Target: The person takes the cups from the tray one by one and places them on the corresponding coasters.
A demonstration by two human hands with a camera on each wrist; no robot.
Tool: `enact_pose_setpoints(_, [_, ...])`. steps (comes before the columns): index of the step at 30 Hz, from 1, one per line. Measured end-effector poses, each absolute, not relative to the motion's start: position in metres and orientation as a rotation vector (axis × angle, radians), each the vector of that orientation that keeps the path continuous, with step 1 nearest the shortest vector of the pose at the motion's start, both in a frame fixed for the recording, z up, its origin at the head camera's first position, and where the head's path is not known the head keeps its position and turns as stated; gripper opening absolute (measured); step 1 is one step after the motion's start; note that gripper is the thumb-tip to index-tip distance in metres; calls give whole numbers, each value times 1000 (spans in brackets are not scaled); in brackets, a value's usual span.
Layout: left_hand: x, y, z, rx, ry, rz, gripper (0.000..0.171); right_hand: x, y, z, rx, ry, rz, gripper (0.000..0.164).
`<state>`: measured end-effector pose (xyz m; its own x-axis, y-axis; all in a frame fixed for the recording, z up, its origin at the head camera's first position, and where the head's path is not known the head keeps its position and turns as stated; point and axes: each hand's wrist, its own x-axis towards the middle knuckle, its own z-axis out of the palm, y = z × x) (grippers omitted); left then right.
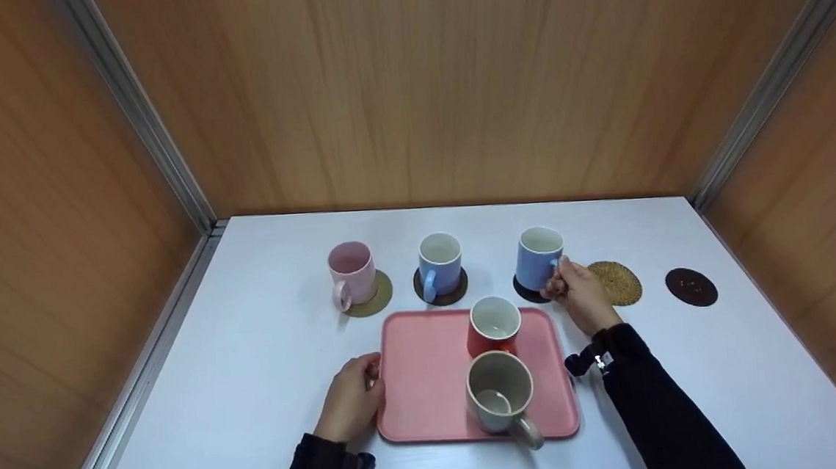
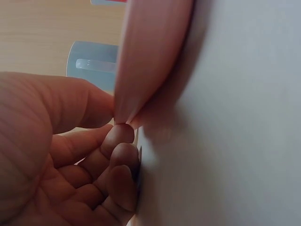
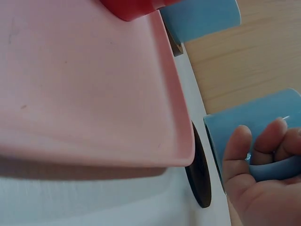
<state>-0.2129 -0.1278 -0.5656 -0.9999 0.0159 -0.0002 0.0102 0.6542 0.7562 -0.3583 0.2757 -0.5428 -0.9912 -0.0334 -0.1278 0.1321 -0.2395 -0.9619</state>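
My left hand pinches the left edge of a pink tray between thumb and fingers. In the left wrist view, the thumb lies on the tray's rim and the fingertips are underneath. My right hand grips the handle of a blue mug at the back right. This mug is upright over a dark round coaster; whether it touches the coaster I cannot tell. On the tray's right half stand a red mug and, in front of it, a larger grey-beige mug.
Behind the tray, a pink mug stands on an olive coaster and another blue mug on a dark coaster. A woven coaster and a dark brown coaster lie at right. Wooden panels enclose the table.
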Motion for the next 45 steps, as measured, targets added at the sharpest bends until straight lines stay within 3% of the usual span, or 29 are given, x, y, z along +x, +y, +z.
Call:
enact_pose_setpoints(11, [-216,-122,-561,-1,2804,1317,46,-361,285,-547,185,1838,-2400,40])
enact_pose_setpoints(17, [-219,-123,-562,15,2833,1288,45,-356,288,-547,221,2160,-2160,42])
enact_pose_setpoints(25, [-216,-122,-566,38,2830,1297,45,-298,295,-533,271,2719,-1834,49])
enact_pose_setpoints(33, [-218,-128,-560,6,2862,1295,46,-221,285,-518,-279,2384,-1698,31])
enact_pose_setpoints(38, [-217,-128,-561,-7,2834,1300,46,-203,268,-531,-565,2309,-1619,21])
enact_pose_setpoints(45, [-214,-126,-564,3,2826,1300,45,-192,254,-550,-668,2199,-1650,17])
